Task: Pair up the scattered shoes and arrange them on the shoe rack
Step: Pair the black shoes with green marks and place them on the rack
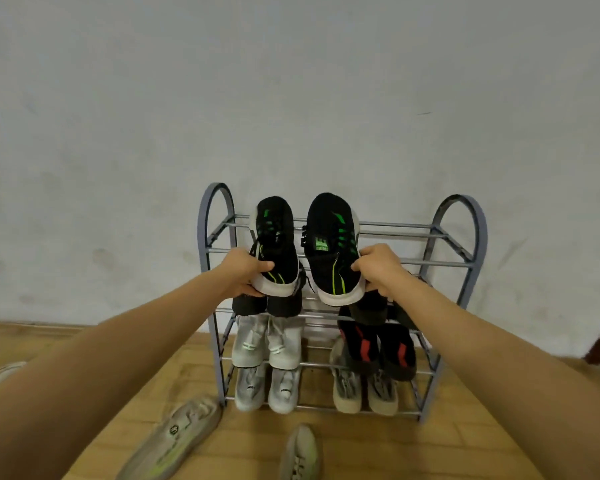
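Observation:
My left hand [244, 271] grips the heel of a black sneaker with green laces [274, 233]. My right hand [381, 268] grips the heel of its matching black and green sneaker [329, 237]. Both shoes point toes away over the top shelf of the grey metal shoe rack [458, 237]. Lower shelves hold a black pair [267, 303], a white pair [264, 344], a black and red pair [378, 348], another white pair [265, 389] and a grey pair [364, 393].
On the wooden floor lie a grey shoe sole-up [177, 434] at the lower left, a grey shoe [302, 455] at the bottom centre, and a pale shoe [0, 374] at the far left. A white wall stands behind the rack.

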Demonstrator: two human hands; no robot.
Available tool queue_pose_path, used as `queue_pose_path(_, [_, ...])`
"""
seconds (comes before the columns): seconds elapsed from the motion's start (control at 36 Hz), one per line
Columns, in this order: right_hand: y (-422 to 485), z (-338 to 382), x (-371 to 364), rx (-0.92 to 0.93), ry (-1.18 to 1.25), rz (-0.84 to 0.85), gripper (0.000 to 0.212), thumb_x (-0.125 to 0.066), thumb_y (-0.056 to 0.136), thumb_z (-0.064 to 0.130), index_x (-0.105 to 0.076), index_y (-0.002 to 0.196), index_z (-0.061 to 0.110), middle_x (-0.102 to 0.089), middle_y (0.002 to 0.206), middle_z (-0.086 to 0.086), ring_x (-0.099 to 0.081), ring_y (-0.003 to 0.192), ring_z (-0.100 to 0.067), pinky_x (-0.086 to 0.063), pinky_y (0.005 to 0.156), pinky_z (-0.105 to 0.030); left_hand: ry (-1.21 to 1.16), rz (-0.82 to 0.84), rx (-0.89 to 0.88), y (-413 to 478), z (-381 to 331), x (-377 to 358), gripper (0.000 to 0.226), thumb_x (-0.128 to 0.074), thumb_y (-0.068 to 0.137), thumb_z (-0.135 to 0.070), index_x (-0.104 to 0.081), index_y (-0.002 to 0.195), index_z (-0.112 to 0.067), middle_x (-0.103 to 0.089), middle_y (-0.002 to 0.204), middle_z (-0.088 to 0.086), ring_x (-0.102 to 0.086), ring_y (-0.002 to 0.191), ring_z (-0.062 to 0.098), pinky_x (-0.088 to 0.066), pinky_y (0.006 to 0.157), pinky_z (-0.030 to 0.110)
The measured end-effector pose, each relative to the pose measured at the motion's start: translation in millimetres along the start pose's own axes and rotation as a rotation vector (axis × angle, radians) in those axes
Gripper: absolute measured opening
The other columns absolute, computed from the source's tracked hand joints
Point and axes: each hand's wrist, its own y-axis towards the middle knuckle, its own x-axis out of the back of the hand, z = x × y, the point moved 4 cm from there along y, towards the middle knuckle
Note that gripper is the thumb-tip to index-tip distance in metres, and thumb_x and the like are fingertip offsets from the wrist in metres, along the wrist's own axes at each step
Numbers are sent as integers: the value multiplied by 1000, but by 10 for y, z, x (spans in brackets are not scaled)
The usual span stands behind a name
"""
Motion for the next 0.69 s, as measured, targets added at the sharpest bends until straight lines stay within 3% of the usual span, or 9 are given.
queue_pose_path(0.17, [488, 282, -264, -14, 24, -14, 23, -55, 84, 1, -60, 107, -2, -63, 107, -21, -63, 95, -34, -56, 83, -52, 2, 13, -41, 414, -226, 193, 34, -55, 94, -10, -50, 123, 7, -59, 116, 21, -59, 95, 31, -52, 59, 37])
queue_pose_path(0.28, [680, 445, -416, -46, 118, 39, 30, -55, 83, -5, -58, 113, -3, -62, 112, -22, -63, 100, -36, -55, 84, -54, -12, 4, -43, 625, -323, 253, 32, -54, 94, -9, -49, 121, 7, -57, 121, 22, -58, 101, 34, -53, 67, 43])
queue_pose_path(0.42, [847, 589, -534, -50, 198, 59, 36, -51, 86, -7, -52, 121, -3, -58, 119, -23, -61, 104, -38, -54, 83, -53, -78, -16, -18, 801, -383, 402, 26, -52, 94, -7, -49, 117, 5, -55, 117, 19, -57, 101, 34, -53, 67, 43])
queue_pose_path(0.56, [914, 634, -658, -49, 245, 80, 26, -45, 89, -9, -53, 112, -1, -57, 120, -24, -60, 107, -39, -54, 83, -52, -59, 7, 42, 912, -335, 489, 10, -52, 95, -7, -52, 91, 1, -53, 104, 15, -58, 96, 32, -52, 85, 47])
queue_pose_path(0.64, [925, 604, -731, -58, 272, 113, 27, -41, 91, -10, -51, 116, -5, -57, 117, -25, -59, 111, -39, -52, 81, -48, -50, 1, 50, 956, -303, 515, 15, -52, 95, -8, -49, 104, 4, -52, 103, 14, -57, 100, 32, -51, 89, 49])
queue_pose_path(0.69, [929, 588, -765, -68, 283, 124, 32, -40, 92, -10, -49, 123, -6, -56, 122, -26, -58, 114, -38, -50, 82, -46, -37, 4, 63, 965, -281, 531, 16, -51, 95, -9, -49, 106, 3, -52, 99, 14, -58, 91, 30, -52, 85, 47])
